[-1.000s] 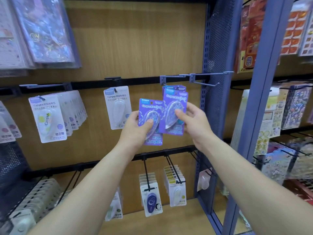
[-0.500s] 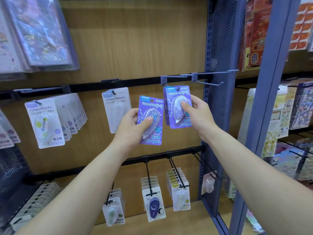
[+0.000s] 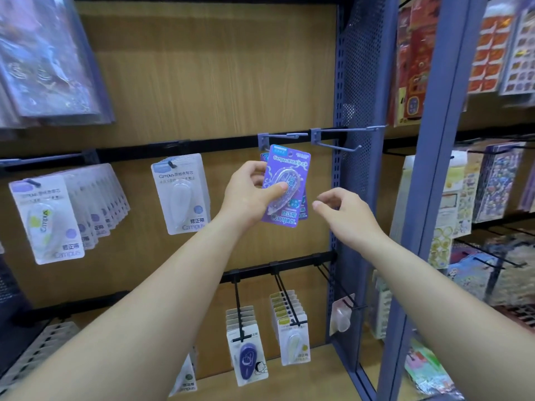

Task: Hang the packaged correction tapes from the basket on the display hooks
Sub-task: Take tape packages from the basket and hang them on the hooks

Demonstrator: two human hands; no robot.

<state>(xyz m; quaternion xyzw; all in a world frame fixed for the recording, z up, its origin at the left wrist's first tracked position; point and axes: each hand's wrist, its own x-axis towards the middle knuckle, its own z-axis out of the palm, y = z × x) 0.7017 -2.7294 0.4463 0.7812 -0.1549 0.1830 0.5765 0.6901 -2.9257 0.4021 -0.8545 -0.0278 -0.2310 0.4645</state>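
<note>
My left hand pinches a purple packaged correction tape, thumb on its clear blister, holding it up just under a blue display hook. More purple packs sit right behind it, their edges showing at the left and lower right; whether they hang on the hook I cannot tell. My right hand hovers to the right of the packs with fingers loosely curled, holding nothing. A second blue hook to the right is bare. The basket is out of view.
White correction tape packs hang at left and centre. A lower rail carries more packs. A blue perforated side panel and upright post stand right, with sticker sheets beyond.
My right hand has let go of its purple packs and drawn back to the right. My left hand has brought its pack rightward and up, in front of those packs under the hook.
</note>
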